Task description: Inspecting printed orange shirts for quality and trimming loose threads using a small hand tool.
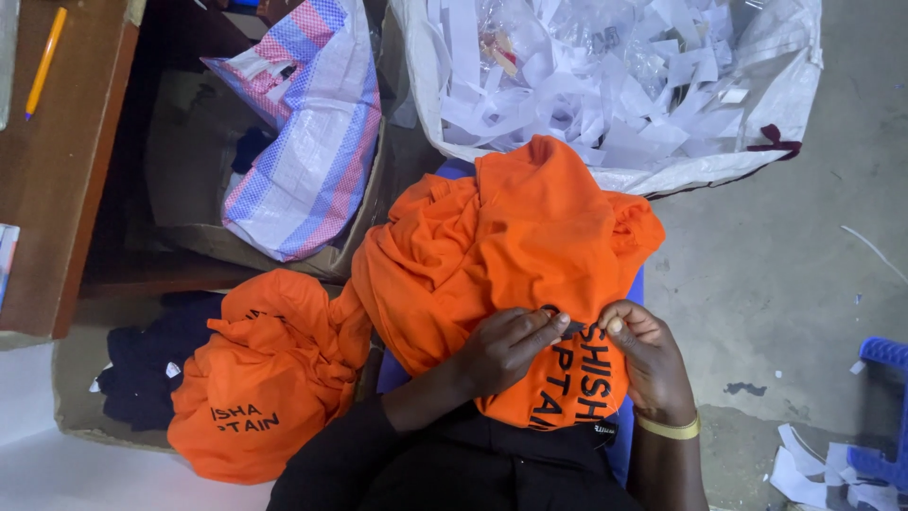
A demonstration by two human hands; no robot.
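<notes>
Over the lap, left hand [506, 348] and right hand [643, 355] both pinch the orange shirt [501, 237] at its black lettering; I'd keep that cloth taut.

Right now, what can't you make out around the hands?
Head view only:
- Small dark piece pinched between left hand and right hand: fingers cover it.
- Lower orange shirt: hidden by both hands.
- Blue stool: cut by the right edge.
- White sack contents: tangled strips, too small.
</notes>
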